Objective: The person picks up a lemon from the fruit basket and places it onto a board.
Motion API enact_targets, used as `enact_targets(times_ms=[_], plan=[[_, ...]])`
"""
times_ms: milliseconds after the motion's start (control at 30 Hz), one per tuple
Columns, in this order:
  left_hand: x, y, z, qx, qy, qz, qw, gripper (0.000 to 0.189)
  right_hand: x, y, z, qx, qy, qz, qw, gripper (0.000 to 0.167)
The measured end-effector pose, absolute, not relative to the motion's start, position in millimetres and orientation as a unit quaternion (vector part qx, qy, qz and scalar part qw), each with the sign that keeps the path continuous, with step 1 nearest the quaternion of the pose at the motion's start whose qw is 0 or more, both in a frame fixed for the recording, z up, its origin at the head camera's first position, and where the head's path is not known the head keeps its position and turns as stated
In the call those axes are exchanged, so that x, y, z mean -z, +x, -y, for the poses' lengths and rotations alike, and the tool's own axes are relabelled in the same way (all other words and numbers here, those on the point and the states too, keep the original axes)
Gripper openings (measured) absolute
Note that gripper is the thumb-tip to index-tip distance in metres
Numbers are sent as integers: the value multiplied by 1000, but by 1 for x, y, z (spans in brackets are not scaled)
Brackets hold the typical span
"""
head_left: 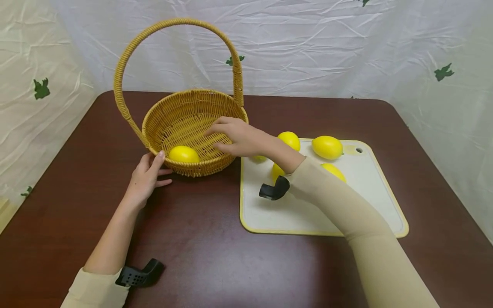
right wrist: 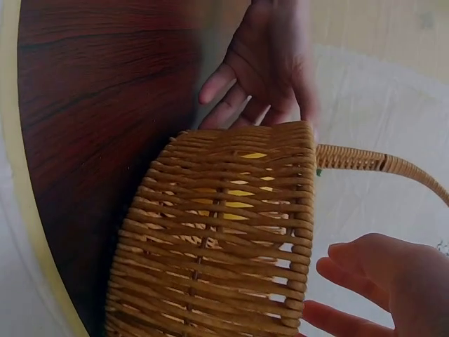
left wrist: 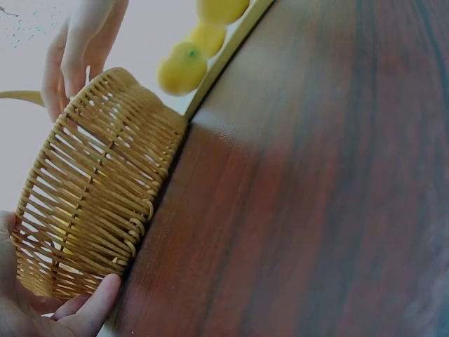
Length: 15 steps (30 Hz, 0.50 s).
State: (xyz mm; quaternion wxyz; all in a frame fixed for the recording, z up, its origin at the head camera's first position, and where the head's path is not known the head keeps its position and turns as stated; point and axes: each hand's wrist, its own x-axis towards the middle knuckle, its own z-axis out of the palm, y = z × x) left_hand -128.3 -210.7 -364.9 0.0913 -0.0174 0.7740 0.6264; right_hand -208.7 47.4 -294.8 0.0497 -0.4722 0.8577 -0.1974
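Note:
A wicker basket [head_left: 185, 127] with a tall arched handle stands at the back left of the table, one lemon [head_left: 184, 154] lying inside against its near left wall. My left hand [head_left: 144, 179] grips the basket's left side, thumb on the rim and fingers along the outer wall. Over the basket's right half hovers my right hand [head_left: 238, 137], fingers loosely bent and holding nothing. In the right wrist view, the lemon shows only as yellow through the weave. Several more lemons [head_left: 327, 147] lie on a white cutting board [head_left: 300, 218], some partly hidden by my right arm.
The yellow-edged cutting board lies right of the basket on a dark brown table [head_left: 200, 239]. White cloth [head_left: 308, 51] with green leaf shapes hangs behind and at the sides. A black wrist mount [head_left: 140, 273] is on the left forearm, another on the right.

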Motion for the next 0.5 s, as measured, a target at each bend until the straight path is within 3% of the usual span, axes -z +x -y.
enact_targets(times_ms=[200, 500], plan=[[366, -130, 211, -626, -19, -774, 91, 79, 299, -214, -34, 189, -483, -850, 89, 35], [366, -131, 212, -621, -24, -778, 89, 81, 302, -217, -15, 193, -505, -835, 102, 35]])
